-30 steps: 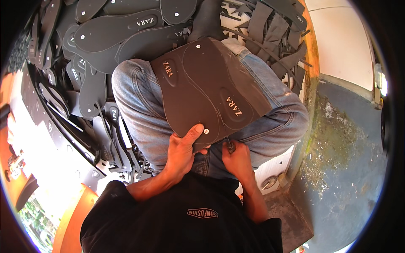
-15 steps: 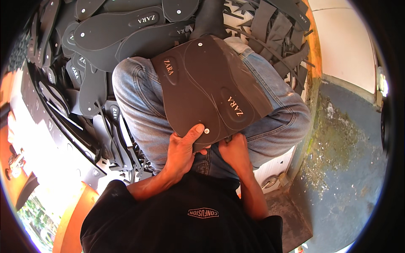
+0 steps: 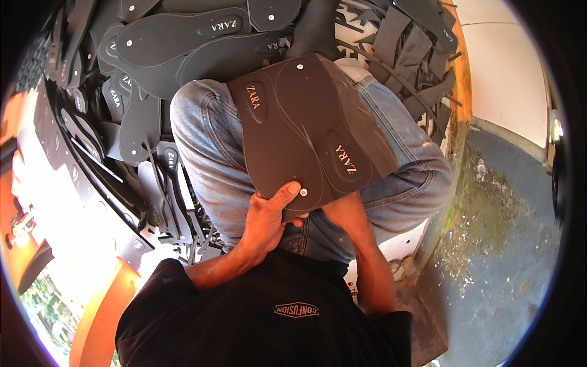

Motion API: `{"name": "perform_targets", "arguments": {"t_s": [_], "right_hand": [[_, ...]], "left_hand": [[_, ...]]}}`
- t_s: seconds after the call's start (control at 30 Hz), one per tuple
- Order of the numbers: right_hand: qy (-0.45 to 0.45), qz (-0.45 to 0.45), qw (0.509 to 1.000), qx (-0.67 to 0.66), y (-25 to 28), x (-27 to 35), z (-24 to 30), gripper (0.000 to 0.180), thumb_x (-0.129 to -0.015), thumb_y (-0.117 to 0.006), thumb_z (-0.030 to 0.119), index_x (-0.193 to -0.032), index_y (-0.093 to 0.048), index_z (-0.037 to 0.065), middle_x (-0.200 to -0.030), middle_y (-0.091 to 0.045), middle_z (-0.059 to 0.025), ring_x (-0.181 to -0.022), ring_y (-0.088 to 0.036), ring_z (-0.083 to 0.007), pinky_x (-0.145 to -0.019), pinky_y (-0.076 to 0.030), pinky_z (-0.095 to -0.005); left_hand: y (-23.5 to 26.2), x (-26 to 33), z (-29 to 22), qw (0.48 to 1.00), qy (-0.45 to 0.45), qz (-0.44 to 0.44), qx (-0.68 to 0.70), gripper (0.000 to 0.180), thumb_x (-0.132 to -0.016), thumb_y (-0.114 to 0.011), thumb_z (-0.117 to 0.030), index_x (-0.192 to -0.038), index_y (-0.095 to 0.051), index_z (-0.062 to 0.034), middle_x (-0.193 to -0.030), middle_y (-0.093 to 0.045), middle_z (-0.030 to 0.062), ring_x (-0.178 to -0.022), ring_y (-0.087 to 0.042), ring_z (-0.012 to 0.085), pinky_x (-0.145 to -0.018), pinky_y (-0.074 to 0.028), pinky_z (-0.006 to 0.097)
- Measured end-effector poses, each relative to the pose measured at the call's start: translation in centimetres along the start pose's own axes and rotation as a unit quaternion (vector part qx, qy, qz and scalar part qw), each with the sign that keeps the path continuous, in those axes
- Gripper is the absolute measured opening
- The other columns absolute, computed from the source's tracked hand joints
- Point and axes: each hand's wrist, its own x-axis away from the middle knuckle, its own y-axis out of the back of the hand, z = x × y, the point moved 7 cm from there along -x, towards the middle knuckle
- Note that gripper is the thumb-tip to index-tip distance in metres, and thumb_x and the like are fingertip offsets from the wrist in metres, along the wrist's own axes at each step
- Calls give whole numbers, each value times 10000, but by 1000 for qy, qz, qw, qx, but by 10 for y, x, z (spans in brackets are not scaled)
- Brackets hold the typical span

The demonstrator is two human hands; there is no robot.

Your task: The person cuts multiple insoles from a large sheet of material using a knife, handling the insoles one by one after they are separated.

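Note:
A dark sheet (image 3: 293,134) printed with insole outlines lies across my lap, its lower edge toward me. One edge curves along an insole outline. My left hand (image 3: 267,214) is closed on the sheet's lower left corner, thumb on top beside a small white dot and fingers curled beneath. At the lower edge, my right hand (image 3: 347,213) is curled in a fist partly under the sheet. Its fingertips are hidden there, and whatever they grip cannot be made out now.
Dark insoles (image 3: 183,37) are piled beyond my knees and to the left. Strips of dark offcuts (image 3: 397,46) lie at the far right, near an orange edge (image 3: 463,61). The blue-grey floor (image 3: 495,244) to the right has a mossy, stained patch.
My right hand has slid farther forward under the sheet, hiding the dark bit that showed at its fingers. My left hand keeps its hold. The whole view has shifted slightly.

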Motion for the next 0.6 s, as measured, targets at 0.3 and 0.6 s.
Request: {"name": "perform_targets", "arguments": {"t_s": [0.3, 0.6], "right_hand": [[54, 54, 997, 33, -4, -13, -6, 349, -769, -666, 115, -1093, -582, 17, -1051, -611, -167, -997, -578, -312, -846, -446, -395], [153, -79, 985, -10, -1, -31, -3, 397, -782, -676, 160, -1142, -568, 34, -1106, -592, -123, -1029, -564, -292, -864, -450, -400]], "left_hand": [[0, 0, 0, 1000, 13, -4, 8, 221, -869, -636, -223, -931, -604, -13, -766, -640, 78, -557, -613, 163, -428, -482, 228], [-1, 2, -3, 1000, 17, 2, 25, 216, -852, -661, -216, -919, -610, -17, -763, -639, 84, -584, -616, 161, -440, -486, 236]]}}
